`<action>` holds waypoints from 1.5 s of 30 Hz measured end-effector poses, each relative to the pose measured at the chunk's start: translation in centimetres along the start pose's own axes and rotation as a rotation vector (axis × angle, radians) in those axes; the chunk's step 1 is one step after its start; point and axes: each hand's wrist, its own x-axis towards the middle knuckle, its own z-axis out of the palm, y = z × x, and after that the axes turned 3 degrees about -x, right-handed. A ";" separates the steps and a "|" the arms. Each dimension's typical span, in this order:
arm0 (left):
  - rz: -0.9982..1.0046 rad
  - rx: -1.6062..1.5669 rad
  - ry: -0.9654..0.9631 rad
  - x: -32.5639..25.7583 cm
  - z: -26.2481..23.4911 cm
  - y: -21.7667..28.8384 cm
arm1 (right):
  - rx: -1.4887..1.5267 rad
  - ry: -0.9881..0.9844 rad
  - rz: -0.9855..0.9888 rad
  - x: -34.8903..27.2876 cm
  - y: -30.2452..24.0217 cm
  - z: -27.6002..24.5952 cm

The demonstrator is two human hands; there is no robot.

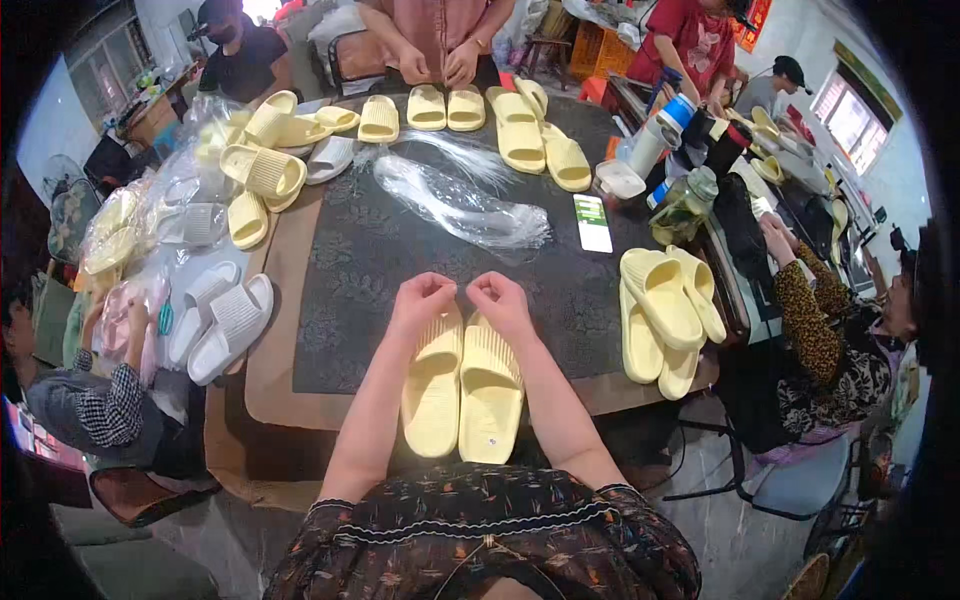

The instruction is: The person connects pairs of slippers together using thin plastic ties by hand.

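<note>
Two pale yellow slippers (pixel 462 392) lie side by side at the near edge of the table, toes away from me. My left hand (pixel 421 303) rests on the toe end of the left slipper, fingers curled shut on it. On the toe end of the right slipper sits my right hand (pixel 501 302), gripping in the same way. The two hands almost touch. A clear plastic bag (pixel 457 205) lies on the dark mat (pixel 360 270) just beyond them.
More yellow slippers are stacked at the right (pixel 665 315) and across the far side (pixel 440 108). White slippers (pixel 225 318) and bagged pairs pile up at the left. A phone (pixel 592 222), a jar and bottles (pixel 685 200) stand at right. Other people sit and stand around the table.
</note>
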 end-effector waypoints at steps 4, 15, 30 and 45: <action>0.042 0.050 -0.053 0.2 -0.5 -0.8 | -0.022 -0.022 -0.005 -0.1 -0.1 0.3; 0.010 0.093 -0.037 0.2 -0.4 -0.5 | 0.002 -0.060 0.022 -0.1 -0.1 0.4; 0.048 0.010 0.030 0.4 -0.5 -1.1 | -0.191 0.162 -0.220 -0.3 -3.2 -0.4; -0.038 -0.006 0.004 0.3 -0.8 -0.6 | 1.111 -0.171 -0.918 -14.7 -30.6 -3.9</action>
